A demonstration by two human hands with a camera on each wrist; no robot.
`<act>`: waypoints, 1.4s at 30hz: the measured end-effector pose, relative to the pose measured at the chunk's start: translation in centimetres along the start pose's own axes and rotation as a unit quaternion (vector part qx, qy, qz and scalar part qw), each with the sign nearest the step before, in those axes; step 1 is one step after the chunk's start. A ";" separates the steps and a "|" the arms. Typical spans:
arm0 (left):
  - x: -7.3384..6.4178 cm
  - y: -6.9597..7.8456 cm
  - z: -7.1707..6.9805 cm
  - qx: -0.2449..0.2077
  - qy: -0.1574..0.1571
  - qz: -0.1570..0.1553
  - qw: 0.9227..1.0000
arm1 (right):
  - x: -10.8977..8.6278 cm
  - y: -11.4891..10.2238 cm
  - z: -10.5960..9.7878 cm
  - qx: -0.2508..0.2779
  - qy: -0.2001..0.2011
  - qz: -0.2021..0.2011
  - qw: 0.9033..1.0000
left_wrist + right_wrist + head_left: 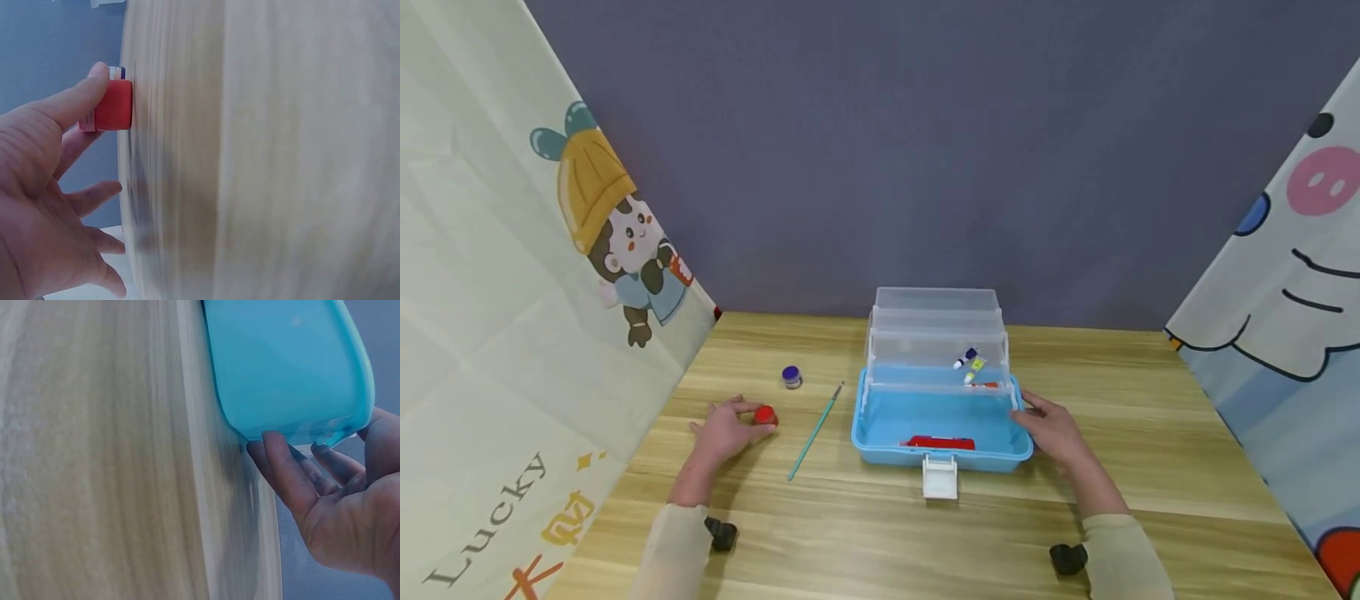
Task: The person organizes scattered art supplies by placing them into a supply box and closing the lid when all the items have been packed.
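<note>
My left hand (726, 427) covers part of the red-lidded jar (765, 416), so from above I see little more than its lid. My left wrist view shows more of its side, but I cannot read the label; a pale thing with a dark edge pokes out behind it, mostly blocked. The jar is on the left of the worktop (850, 542), near the paintbrush (815, 433) and the purple-lidded jar (792, 377). Inside the blue box (880, 455), the front wall hides the lower edge of a red tube (942, 442). The clear trays (936, 300) blur into one another, and the writing on the small tubes (975, 369) in them is too tiny to make out. Both my sleeves (673, 550) run off the bottom edge.

My left forearm reaches forward, back of the hand up; thumb and forefinger pinch the jar, thumb on the side nearer me, the other fingers spread loosely away. My right forearm slants inward, and my right hand (1051, 427) grips the box's right end: thumb at the rim, fingers against the outside of the wall. Part of that thumb is hidden behind the box in my right wrist view.
</note>
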State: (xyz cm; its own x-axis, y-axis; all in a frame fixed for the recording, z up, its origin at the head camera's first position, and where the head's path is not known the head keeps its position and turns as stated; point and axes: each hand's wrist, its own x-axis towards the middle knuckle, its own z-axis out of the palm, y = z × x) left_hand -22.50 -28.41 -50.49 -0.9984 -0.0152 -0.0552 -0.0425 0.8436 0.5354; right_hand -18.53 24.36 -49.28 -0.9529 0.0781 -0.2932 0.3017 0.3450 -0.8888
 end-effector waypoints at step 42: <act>2.0 8.2 -6.0 -0.101 -0.042 0.060 0.992 | 0.3 -0.1 -0.7 -0.001 -0.016 0.000 1.000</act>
State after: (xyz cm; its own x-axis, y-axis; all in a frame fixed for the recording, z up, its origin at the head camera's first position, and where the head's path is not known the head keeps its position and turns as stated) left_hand -25.08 -24.76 -41.15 -0.9903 0.1312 -0.0461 0.0616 0.7109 0.7006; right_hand -18.90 24.99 -49.10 -0.9516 0.0477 -0.3036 0.3008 0.3478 -0.8880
